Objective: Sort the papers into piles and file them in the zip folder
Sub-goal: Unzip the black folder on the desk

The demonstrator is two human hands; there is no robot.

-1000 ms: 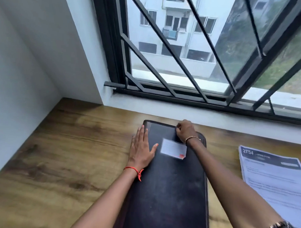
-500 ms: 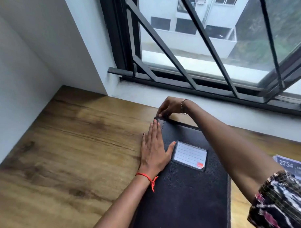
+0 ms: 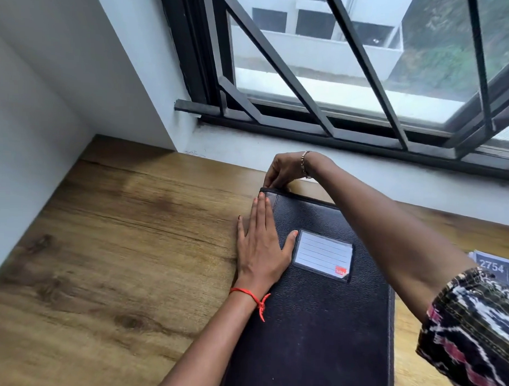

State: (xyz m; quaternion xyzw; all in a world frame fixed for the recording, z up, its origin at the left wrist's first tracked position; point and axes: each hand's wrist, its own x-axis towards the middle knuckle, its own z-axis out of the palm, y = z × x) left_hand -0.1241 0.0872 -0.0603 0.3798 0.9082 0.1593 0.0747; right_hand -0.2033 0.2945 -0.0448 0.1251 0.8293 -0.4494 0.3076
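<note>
The black folder (image 3: 315, 325) lies flat on the desk (image 3: 116, 245), its long sides running away from the person. Its far short edge is near the wall (image 3: 392, 180) under the window (image 3: 338, 80), with a narrow band of wood between them. Its near edge runs out of the bottom of the frame. The left hand (image 3: 260, 245) presses flat along the folder's left edge with straight fingers that grip nothing. The thumb reaches the label (image 3: 323, 256) and the little finger lies off the edge on the wood. The right hand (image 3: 283, 170) has crossed over to the folder's far left corner. Its fingers are curled down and pinch at the rim there, but the fingertips hide what they hold, so I cannot tell if it is a zip pull. That forearm lies diagonally above the folder's far right corner and covers it. Left of the folder, plain wood runs to the side wall (image 3: 23, 156) and back into the corner. To the right, a strip of wood separates the folder's right edge from the papers (image 3: 496, 267). The papers lie well apart at the frame's right edge and are partly covered by the patterned sleeve (image 3: 473, 330). Only the dark header of their top sheet shows.
</note>
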